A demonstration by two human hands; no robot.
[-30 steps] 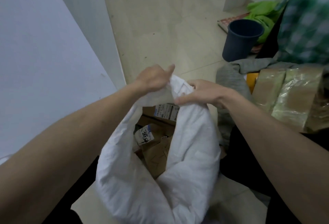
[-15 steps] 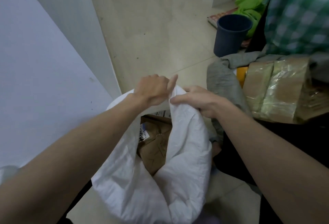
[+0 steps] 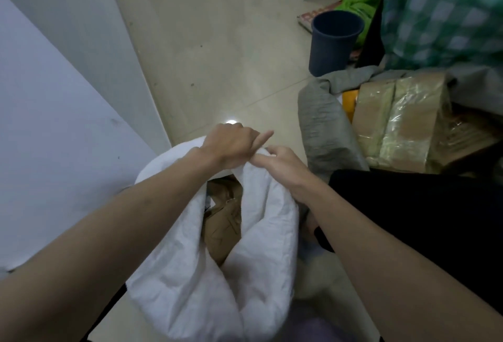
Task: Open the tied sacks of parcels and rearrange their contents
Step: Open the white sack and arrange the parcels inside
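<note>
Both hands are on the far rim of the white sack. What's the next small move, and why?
Probably draw the left hand and right hand apart to widen the mouth. Both pinch the white sack at its far rim, and the brown parcels show only through a narrow gap.

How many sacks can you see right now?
2. The white sack is in front, its mouth gripped by the left hand and right hand; the grey sack sits to its right. Others may be hidden.

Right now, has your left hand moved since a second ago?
Yes: the left hand, gripping the white sack, shifted right, from the wall's base toward the grey sack and right hand.
</note>
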